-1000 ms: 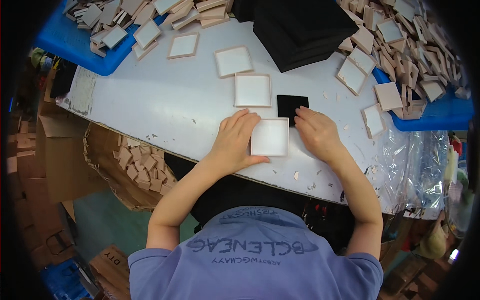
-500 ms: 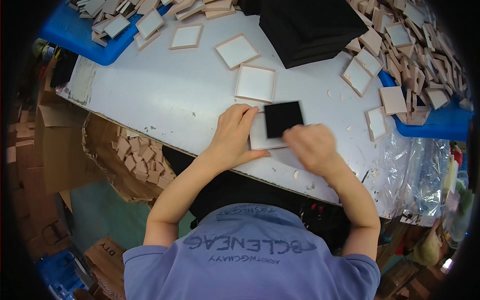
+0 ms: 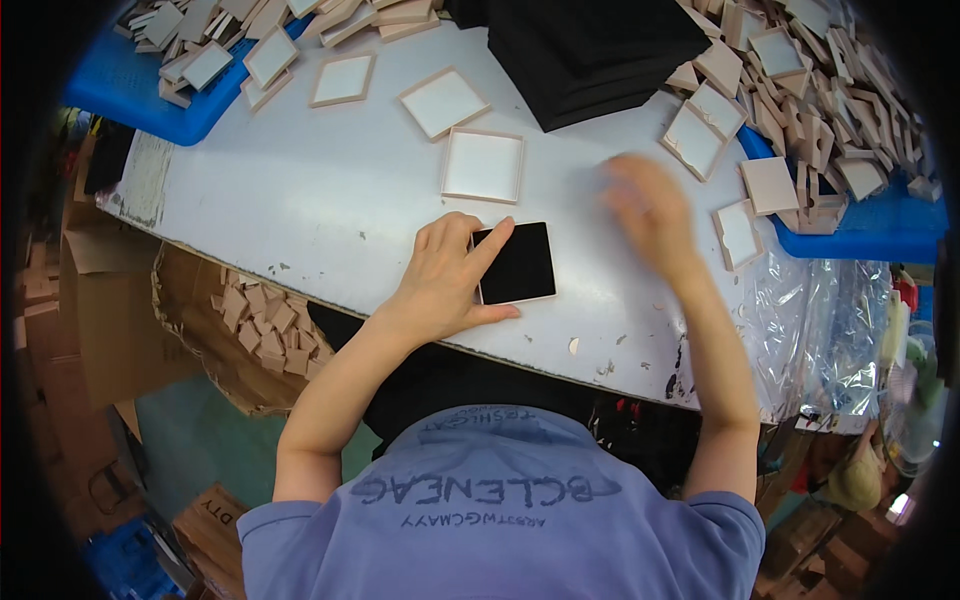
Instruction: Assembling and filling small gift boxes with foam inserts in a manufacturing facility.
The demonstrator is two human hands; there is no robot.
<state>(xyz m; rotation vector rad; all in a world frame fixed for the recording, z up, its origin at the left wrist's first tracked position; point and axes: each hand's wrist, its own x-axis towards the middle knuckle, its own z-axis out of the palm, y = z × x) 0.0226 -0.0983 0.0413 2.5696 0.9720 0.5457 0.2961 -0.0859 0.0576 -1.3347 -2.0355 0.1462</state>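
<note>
On the white table before me lies a shallow square box half [image 3: 546, 296] with a pale rim. A black square pad [image 3: 522, 262] now fills its inside. My left hand [image 3: 438, 272] grips this box half from its left side, with the thumb along the near edge and a finger reaching over the far left corner. Up and to the right, my right hand [image 3: 652, 205] is apart from the box and smeared by motion. Its fingers are too blurred to show what they hold, if anything. Just beyond the box lies a white-lined box half [image 3: 483, 165].
A tall stack of black sheets [image 3: 595, 60] stands at the back. Blue crates [image 3: 850, 240] heaped with box parts flank it, one at each side. More box halves [image 3: 343, 79] lie loose on the table [image 3: 270, 190]. Clear plastic bags [image 3: 820, 340] hang at the right edge; a carton [image 3: 190, 330] of small pieces sits below left.
The black pad, earlier over the box half at my right fingers, now lies inside it. My right hand has moved away, up and to the right. My left hand keeps its grip.
</note>
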